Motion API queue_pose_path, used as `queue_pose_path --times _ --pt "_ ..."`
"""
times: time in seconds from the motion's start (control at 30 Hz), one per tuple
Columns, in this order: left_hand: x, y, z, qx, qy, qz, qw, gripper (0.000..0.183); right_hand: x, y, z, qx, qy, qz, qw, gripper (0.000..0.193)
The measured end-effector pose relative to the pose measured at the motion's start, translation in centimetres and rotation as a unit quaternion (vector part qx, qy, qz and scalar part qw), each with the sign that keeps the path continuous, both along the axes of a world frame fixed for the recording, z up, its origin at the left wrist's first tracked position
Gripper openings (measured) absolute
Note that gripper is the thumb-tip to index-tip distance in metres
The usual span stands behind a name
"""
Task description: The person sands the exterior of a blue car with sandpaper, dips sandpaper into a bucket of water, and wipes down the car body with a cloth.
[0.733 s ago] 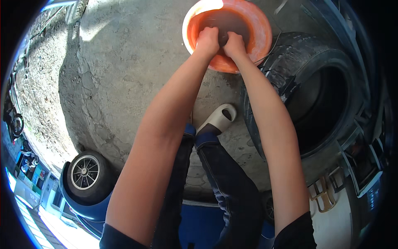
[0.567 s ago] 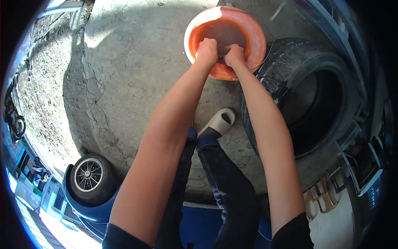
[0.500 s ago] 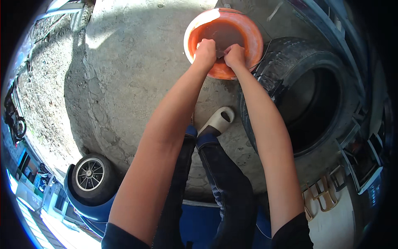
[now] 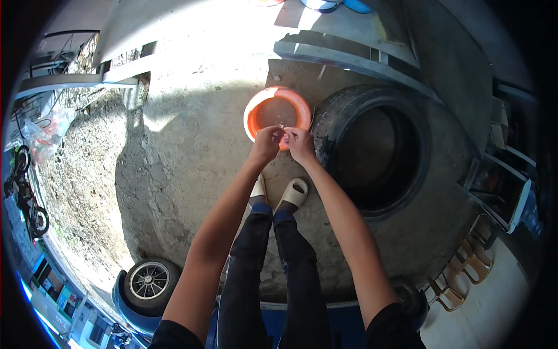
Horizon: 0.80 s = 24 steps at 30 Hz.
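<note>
An orange bucket (image 4: pixel 303 110) of murky greyish-brown water stands on the concrete floor in front of my feet. Over its near rim, my left hand (image 4: pixel 266 144) and my right hand (image 4: pixel 300 145) meet with their fingertips close together. The fingers of both are closed in a pinch. Whatever sits between them is too small and too hidden to name. Just right of the bucket lies a large black tyre (image 4: pixel 330 125) on its side, its wide opening facing up.
My slippers (image 4: pixel 294 195) stand close to the bucket's near side. At lower left is a wheel with a spoked rim (image 4: pixel 150 280) on a blue body. Metal frames (image 4: pixel 337 57) lie beyond the tyre, and brown chairs (image 4: pixel 478 260) are at lower right. A motorbike (image 4: pixel 28 200) shows far left.
My view has lifted and widened, so the bucket looks smaller and lower. Both hands have come from inside the bucket back to its near rim, still close together.
</note>
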State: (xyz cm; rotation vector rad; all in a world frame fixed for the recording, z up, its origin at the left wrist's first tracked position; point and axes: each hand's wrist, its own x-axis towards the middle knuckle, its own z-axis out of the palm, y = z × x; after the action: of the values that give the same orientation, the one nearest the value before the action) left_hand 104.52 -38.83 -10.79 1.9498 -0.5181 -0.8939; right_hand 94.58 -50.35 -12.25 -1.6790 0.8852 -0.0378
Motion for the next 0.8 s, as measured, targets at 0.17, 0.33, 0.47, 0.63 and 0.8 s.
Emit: queue_pose_path --times 0.17,0.33,0.47,0.63,0.8 --pt "-2.3 -2.5 16.2 -0.073 0.003 -0.028 0.997 0.034 -2.3 -2.1 16.2 0.01 -0.074 -0.036 0.997 0.029" --pt "-0.5 -7.8 34.9 -0.098 -0.043 -0.159 0.982 0.034 -3.9 -6.0 34.2 -0.03 -0.136 -0.068 0.988 0.028" --pt "1.2 -12.3 48.2 -0.162 -0.049 -0.177 0.97 0.033 -4.5 -9.4 45.9 -0.09 -0.218 -0.066 0.97 0.03" --pt "3.4 -15.5 59.7 -0.198 -0.096 -0.208 0.953 0.034 -3.2 -12.6 55.9 -0.027 -0.219 -0.095 0.971 0.029" --pt "8.1 -20.0 66.2 -0.277 -0.209 -0.145 0.926 0.032 -0.4 -19.0 64.2 -0.171 -0.283 -0.093 0.939 0.026"
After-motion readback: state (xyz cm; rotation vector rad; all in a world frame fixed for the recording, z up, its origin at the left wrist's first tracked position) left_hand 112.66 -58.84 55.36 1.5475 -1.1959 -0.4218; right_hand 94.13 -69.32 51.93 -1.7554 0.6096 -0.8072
